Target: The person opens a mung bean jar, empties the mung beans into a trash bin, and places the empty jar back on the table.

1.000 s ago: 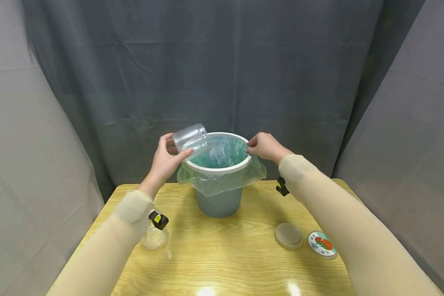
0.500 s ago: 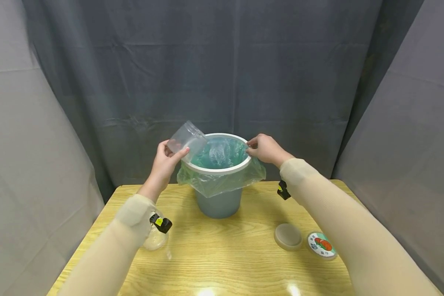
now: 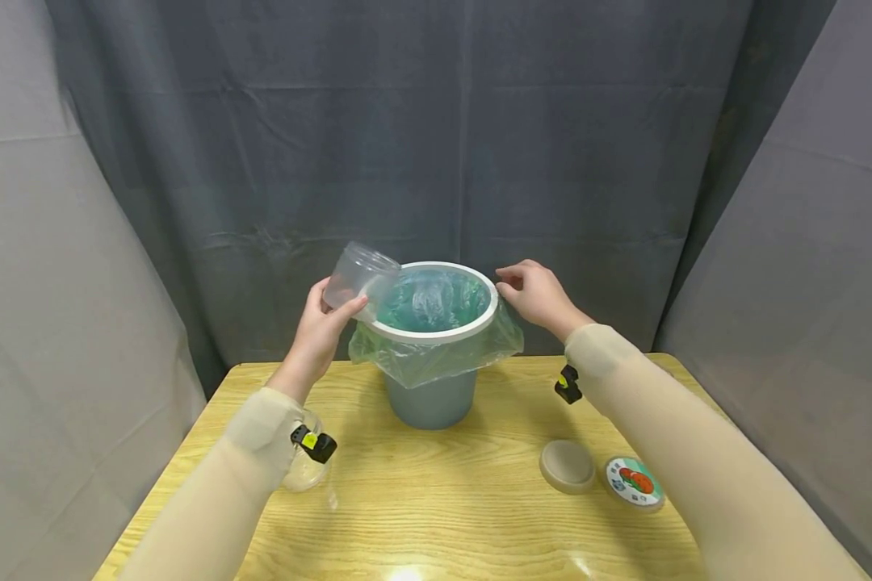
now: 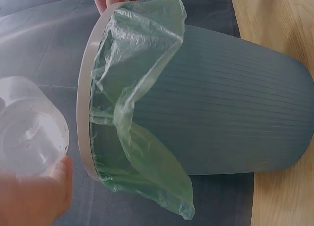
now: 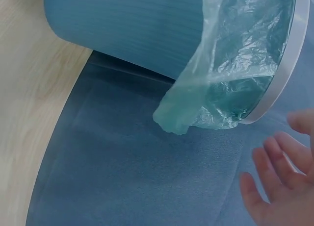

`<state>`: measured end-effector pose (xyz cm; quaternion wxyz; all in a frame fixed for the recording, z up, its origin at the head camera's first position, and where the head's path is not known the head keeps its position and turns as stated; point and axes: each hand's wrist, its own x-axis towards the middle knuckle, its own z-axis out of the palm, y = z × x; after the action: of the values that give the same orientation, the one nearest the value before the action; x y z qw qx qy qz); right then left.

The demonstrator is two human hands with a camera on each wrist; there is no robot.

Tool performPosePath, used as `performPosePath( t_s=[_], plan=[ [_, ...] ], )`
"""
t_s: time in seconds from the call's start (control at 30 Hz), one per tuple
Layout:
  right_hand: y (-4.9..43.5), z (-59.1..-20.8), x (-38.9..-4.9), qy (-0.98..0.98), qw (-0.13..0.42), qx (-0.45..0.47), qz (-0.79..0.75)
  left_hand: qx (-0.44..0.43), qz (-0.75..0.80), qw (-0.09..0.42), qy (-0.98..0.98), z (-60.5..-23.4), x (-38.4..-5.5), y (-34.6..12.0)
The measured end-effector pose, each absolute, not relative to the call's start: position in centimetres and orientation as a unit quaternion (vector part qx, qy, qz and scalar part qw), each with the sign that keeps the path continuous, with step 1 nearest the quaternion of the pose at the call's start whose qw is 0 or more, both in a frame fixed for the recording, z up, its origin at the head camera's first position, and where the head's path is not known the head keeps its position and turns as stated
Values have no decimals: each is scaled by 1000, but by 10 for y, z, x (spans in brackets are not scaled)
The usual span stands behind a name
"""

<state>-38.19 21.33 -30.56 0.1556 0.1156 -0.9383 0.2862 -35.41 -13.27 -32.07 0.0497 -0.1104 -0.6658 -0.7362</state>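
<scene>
Leaning with its mouth toward the upper right, a clear jar [image 3: 362, 281] hangs left of centre in the head view, held by the curled fingers and thumb of the left hand [image 3: 320, 327]. In the left wrist view it lies at the left edge, base toward the camera, a gap showing between it and the white rim [image 3: 436, 335]. That rim tops a grey bin [image 3: 431, 403] at the centre of the head view, and a thin green liner [image 3: 439, 363] spills over it. The right hand [image 3: 538, 294] is just beside the rim's right side; its fingers are loosely bent, somewhat spread and holding nothing, as the lower right of the right wrist view shows. The bin stands upright toward the back of the wooden bench [image 3: 421, 500]. At the lower right of the head view lie a tan lid [image 3: 567, 466] and, near it, a lid with a red-and-green label [image 3: 634, 482]. At the lower left a clear container [image 3: 305, 472] is partly hidden behind the left sleeve [image 3: 211, 492] and its black camera [image 3: 312, 443]. A dark curtain [image 3: 436, 145] fills the top.
</scene>
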Motion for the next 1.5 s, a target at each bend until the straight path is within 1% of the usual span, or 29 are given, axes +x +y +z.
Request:
performPosePath(
  t_s=[0.17,0.3,0.73,1.07,1.33,1.5],
  plan=[
    [221,-309,-373,-920,195,116,318,-106,-738,45,-665,-322,-352,-135],
    [229,-314,-364,-913,211,112,331,-103,-740,43,-664,-324,-351,-136],
    [259,-338,-322,-904,197,101,364,-103,-703,50,-702,-329,-334,-151],
    [274,-353,-296,-900,223,104,360,-152,-663,73,-730,-344,-309,-156],
    [276,-365,-280,-901,223,109,357,-139,-663,82,-731,-359,-294,-151],
    [276,-371,-272,-899,228,113,356,-139,-642,76,-750,-372,-288,-152]
  ],
)
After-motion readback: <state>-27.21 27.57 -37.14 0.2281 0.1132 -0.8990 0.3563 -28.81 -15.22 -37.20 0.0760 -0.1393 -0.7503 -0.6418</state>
